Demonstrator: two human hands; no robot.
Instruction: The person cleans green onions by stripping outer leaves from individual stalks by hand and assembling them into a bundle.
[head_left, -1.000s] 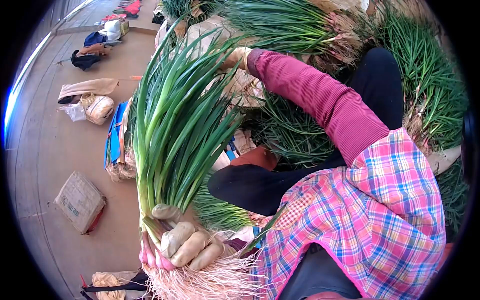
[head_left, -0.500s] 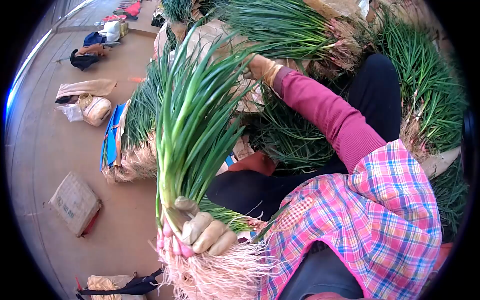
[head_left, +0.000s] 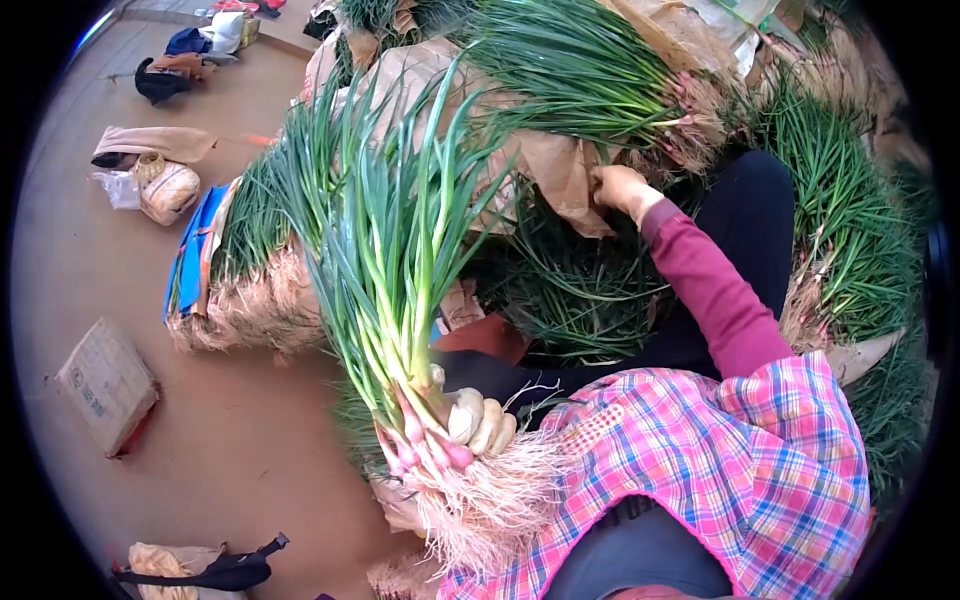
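Note:
My left hand (head_left: 478, 420), in a pale glove, is closed around a bunch of spring onions (head_left: 400, 290) just above its pink bulbs. The green leaves point up and the whitish roots (head_left: 490, 500) hang over my lap, hiding the left wrist. My right hand (head_left: 622, 190), below a maroon sleeve, is closed at the edge of a sheet of brown paper (head_left: 558, 172). The paper lies under a big pile of spring onions (head_left: 590, 75). Loose green leaves (head_left: 590, 275) lie below the right hand.
A blue-wrapped stack of spring onions (head_left: 262, 290) stands to the left. More spring onions (head_left: 840, 210) lie on the right. On the brown floor are a cardboard box (head_left: 108, 385), a cloth bundle with a black strap (head_left: 190, 568), and bags (head_left: 168, 190). My bent dark-clothed knee (head_left: 750, 200) rises beside the right arm.
My right hand has drawn back toward me and to the right, and the paper edge now hangs by it. The held bunch has shifted right and tilted. The view has also moved a little.

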